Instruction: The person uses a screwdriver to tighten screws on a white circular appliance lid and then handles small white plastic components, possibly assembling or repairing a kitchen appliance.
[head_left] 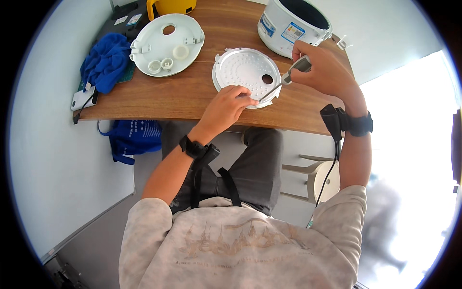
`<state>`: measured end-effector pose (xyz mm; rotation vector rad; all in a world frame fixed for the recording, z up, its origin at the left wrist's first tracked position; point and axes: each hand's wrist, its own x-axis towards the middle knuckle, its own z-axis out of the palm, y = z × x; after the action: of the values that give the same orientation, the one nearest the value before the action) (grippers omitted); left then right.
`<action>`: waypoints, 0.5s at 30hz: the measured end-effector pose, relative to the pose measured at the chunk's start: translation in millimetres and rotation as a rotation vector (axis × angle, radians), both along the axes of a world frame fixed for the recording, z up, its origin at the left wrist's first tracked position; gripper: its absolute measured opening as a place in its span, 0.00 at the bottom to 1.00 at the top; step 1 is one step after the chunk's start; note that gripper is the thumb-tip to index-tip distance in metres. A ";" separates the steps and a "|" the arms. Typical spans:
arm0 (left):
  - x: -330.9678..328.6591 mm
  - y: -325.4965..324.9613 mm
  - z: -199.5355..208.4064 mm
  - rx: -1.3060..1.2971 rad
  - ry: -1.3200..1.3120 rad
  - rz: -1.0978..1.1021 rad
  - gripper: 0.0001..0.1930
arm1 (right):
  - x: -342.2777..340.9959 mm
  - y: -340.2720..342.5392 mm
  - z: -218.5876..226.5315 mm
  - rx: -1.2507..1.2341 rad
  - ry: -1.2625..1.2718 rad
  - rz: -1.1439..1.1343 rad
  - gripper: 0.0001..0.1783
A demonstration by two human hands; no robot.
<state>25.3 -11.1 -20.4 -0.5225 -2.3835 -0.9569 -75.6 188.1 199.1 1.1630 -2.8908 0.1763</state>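
My right hand [322, 70] is closed around the grey handle of a screwdriver [287, 77]. Its thin shaft slants down to the near rim of a round silvery inner lid plate [240, 72], which is dotted with small bumps and has one dark round hole. Beside the screwdriver tip, the fingers of my left hand [228, 105] are pinched together at the plate's near edge. What they grip, if anything, is too small to make out. The plate lies on the wooden table.
A white outer lid [168, 41] with small round caps on it lies at the left. The white cooker body [291, 29] stands at the back right. Blue cloth [108, 58] and a white device with a cable [82, 98] are at the left end of the table [159, 98]. A stool [320, 180] stands below.
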 end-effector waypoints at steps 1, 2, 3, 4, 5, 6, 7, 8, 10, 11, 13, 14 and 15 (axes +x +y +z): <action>0.8 -0.3 0.5 0.001 0.001 -0.001 0.14 | 0.4 -2.6 2.0 -0.023 -0.025 0.026 0.14; 0.4 0.0 0.7 0.003 0.004 -0.002 0.14 | -0.1 -4.5 2.3 -0.044 -0.048 0.052 0.13; 0.0 0.0 0.9 0.006 0.008 -0.005 0.14 | -0.8 -6.0 2.1 -0.065 -0.072 0.078 0.12; -0.5 -0.1 1.1 0.009 0.012 -0.008 0.14 | -6.7 -7.3 -5.1 -0.163 -0.088 0.177 0.12; -0.2 0.4 0.9 0.014 0.014 -0.012 0.14 | -11.3 -12.6 -14.3 -0.259 -0.106 0.275 0.12; -0.6 0.8 0.6 0.019 0.009 -0.015 0.14 | -14.0 -15.0 -18.9 -0.354 -0.124 0.373 0.12; -1.0 1.4 0.2 0.025 0.005 -0.018 0.14 | -14.7 -12.7 -18.3 -0.301 -0.181 0.325 0.13; -0.7 -0.1 0.2 0.028 -0.001 -0.014 0.14 | -6.4 -20.4 -8.2 -0.250 -0.240 0.285 0.13; 1.1 -1.9 0.0 0.025 0.000 -0.002 0.14 | -3.8 -26.7 -5.8 -0.216 -0.265 0.258 0.14; 0.8 -1.2 0.7 0.024 0.004 -0.001 0.14 | -7.0 -25.8 -12.7 -0.233 -0.228 0.267 0.13; -0.7 1.6 1.6 0.029 0.017 -0.013 0.14 | -6.8 -22.2 -20.4 -0.262 -0.150 0.281 0.13; -0.3 1.7 1.2 0.030 0.019 -0.016 0.14 | -1.4 -19.3 -24.4 -0.275 -0.114 0.289 0.13; -0.3 0.9 0.7 0.027 0.020 -0.014 0.14 | 1.8 -18.1 -26.1 -0.289 -0.077 0.296 0.12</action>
<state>25.0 -10.2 -19.7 -0.5372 -2.3486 -0.9837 -73.9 170.0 172.9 1.5411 -2.6167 0.6322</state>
